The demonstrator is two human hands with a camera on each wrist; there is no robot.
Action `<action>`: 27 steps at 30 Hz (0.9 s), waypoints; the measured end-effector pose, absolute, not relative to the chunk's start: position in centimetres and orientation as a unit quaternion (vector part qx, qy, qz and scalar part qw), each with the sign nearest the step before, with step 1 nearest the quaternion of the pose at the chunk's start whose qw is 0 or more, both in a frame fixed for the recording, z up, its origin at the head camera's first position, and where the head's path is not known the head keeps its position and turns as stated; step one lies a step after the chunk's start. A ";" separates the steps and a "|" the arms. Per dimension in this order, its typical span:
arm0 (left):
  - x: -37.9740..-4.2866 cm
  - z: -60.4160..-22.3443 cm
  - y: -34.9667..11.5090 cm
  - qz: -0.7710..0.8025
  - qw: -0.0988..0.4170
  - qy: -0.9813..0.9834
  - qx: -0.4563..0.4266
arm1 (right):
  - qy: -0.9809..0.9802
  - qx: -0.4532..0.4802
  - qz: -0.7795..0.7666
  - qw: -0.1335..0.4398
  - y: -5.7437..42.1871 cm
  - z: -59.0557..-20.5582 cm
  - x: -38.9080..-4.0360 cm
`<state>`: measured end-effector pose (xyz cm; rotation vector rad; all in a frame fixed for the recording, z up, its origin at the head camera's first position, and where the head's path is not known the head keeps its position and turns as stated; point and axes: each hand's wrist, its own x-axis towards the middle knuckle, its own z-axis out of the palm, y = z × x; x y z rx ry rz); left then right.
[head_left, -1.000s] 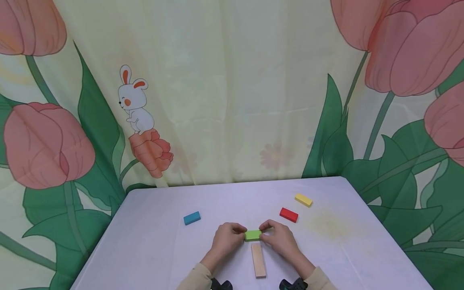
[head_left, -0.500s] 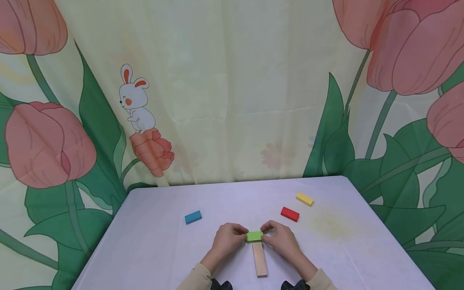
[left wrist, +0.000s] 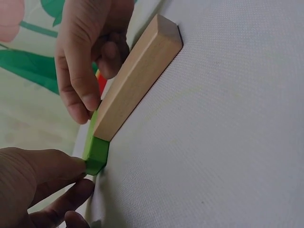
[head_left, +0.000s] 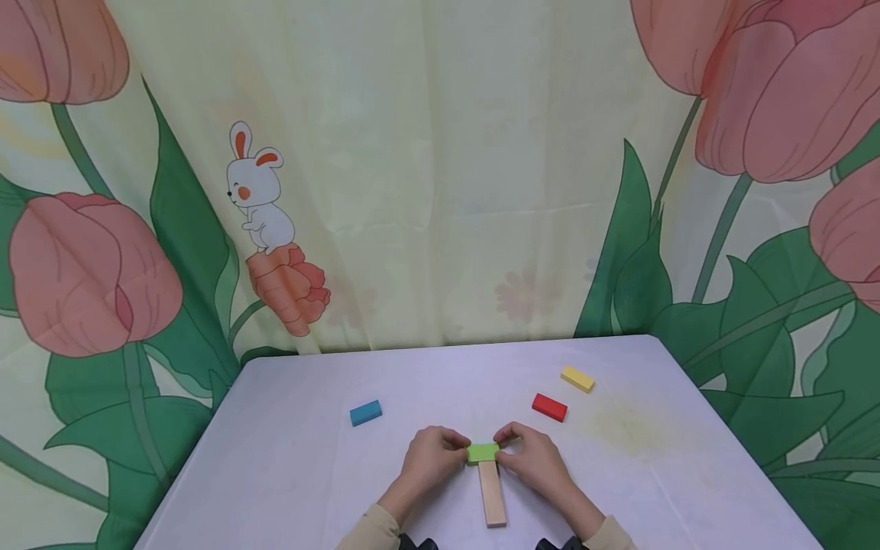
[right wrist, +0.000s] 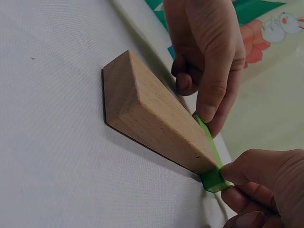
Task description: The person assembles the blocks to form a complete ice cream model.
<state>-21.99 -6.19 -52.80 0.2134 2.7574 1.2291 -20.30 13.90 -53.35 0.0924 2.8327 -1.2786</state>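
Note:
A green wooden block (head_left: 483,453) lies crosswise on the table, touching the far end of a longer plain wooden block (head_left: 492,495), so the two form a T. My left hand (head_left: 433,458) pinches the green block's left end between thumb and fingers. At the opposite end, my right hand (head_left: 534,461) pinches it the same way. Both wrist views show the green block (left wrist: 96,154) flush against the plain block's (right wrist: 159,114) end face, both lying flat on the cloth.
Farther back on the white-covered table (head_left: 289,473) lie a blue block (head_left: 366,413) to the left, and a red block (head_left: 549,407) and a yellow block (head_left: 577,379) to the right. Behind the table hangs a curtain (head_left: 440,191) printed with tulips and a rabbit.
Both hands have drawn the green block toward me. The gap between it and the plain block, visible a second ago, has closed.

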 end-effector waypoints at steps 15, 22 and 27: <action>-21.8 -52.6 -6.1 0.401 0.056 0.911 0.078 | 0.910 0.027 -0.413 0.014 14.0 -53.3 -20.1; -21.8 -52.4 -6.2 0.401 0.061 0.910 0.083 | 0.911 0.030 -0.412 0.018 13.9 -53.2 -20.1; -21.8 -52.4 -6.4 0.395 0.059 0.913 0.082 | 0.910 0.029 -0.413 0.016 13.9 -53.2 -20.1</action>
